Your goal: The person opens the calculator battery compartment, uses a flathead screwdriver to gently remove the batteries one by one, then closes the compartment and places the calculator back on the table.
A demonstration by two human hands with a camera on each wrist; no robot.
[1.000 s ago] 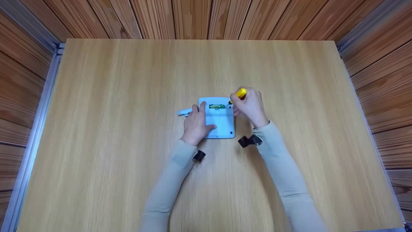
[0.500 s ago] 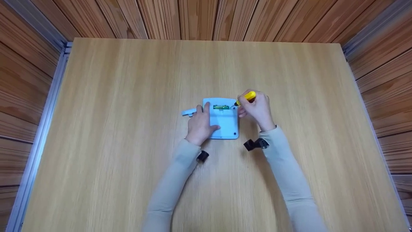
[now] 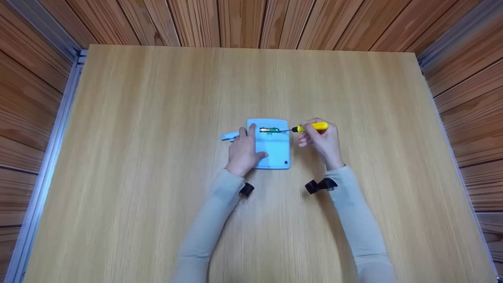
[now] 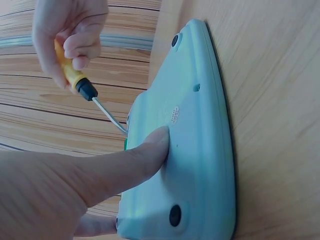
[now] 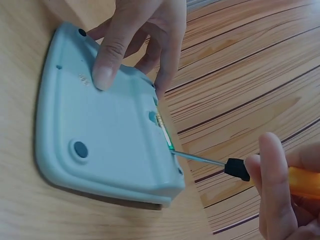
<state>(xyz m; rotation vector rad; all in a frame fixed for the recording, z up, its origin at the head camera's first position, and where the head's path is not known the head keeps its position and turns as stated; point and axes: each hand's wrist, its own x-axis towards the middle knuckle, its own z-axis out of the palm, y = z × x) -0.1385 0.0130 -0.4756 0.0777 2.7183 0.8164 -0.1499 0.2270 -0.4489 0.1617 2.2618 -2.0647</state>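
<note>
A light blue flat device [image 3: 272,147], which looks like a calculator lying face down, has dark round feet and an uncovered battery slot. Inside the slot sits a green battery [image 3: 268,130]. My left hand [image 3: 241,153] steadies the device from the left, its thumb [image 4: 147,150] pressed on the back and its fingers extended along the far left side. With my right hand [image 3: 325,143] I grip a screwdriver [image 3: 320,126] by its yellow handle. Its metal shaft [image 5: 200,159] runs leftward, the tip at the right end of the battery.
A loose light blue battery cover [image 3: 229,136] lies left of the device, partly behind the left fingers. The wooden table [image 3: 137,157] reaches out on all sides, with wood-plank walls [image 3: 235,23] beyond its edges.
My right hand has moved right and toward me, and the screwdriver has tilted from steep to nearly flat, its tip still by the battery. The left hand stays on the device.
</note>
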